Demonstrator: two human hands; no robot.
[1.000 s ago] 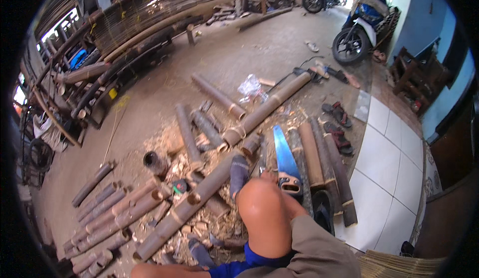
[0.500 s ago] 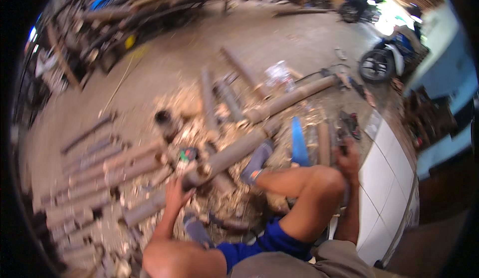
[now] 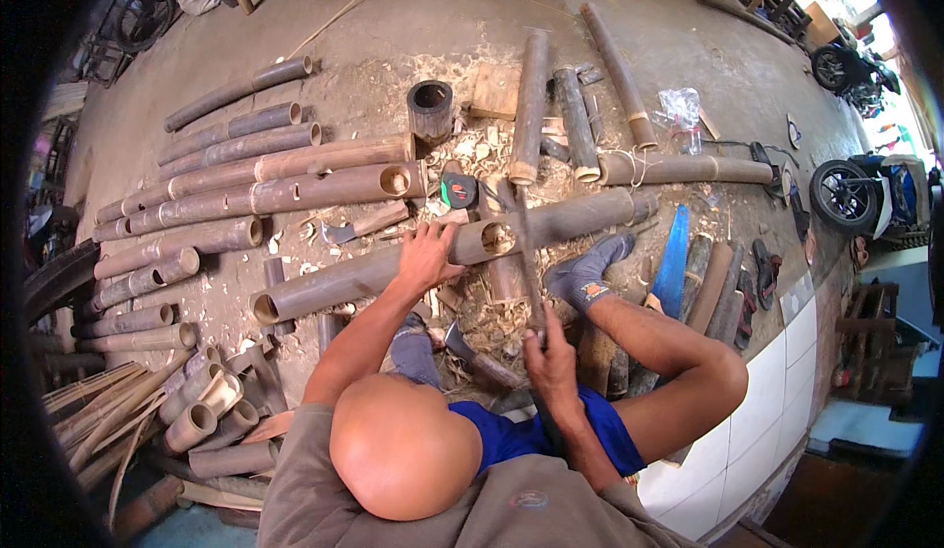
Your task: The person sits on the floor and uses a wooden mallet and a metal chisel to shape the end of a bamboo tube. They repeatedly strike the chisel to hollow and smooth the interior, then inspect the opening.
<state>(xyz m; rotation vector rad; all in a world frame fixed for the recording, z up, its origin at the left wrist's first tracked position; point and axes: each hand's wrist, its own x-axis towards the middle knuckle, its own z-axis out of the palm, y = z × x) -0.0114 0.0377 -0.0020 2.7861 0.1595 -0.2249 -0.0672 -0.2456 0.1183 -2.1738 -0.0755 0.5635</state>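
Note:
A long bamboo pole [image 3: 344, 277] lies slantwise across in front of me, with a hole [image 3: 499, 238] cut through its upper side. My left hand [image 3: 430, 253] presses on the pole left of that hole, its fingers curled over the tube. In my right hand [image 3: 551, 359] is a long, narrow dark tool [image 3: 531, 263], its exact kind unclear. It stretches away from me across the pole, just right of the hole. A green-and-black tape measure [image 3: 459, 191] sits beyond the pole. Near my left foot is a hooked blade with a wooden handle [image 3: 489, 366].
Several cut bamboo tubes [image 3: 334, 191] lie at the left, some with holes. More poles [image 3: 688, 168] rest at the far right. A blue saw blade [image 3: 674, 263] stands beside my right foot. Wood shavings cover the floor around the work. White tiles [image 3: 698, 440] edge the right side.
My right hand has come from the tiled edge at the right to the pole and now grips the long tool. My left hand stays on the pole. The whole view has turned.

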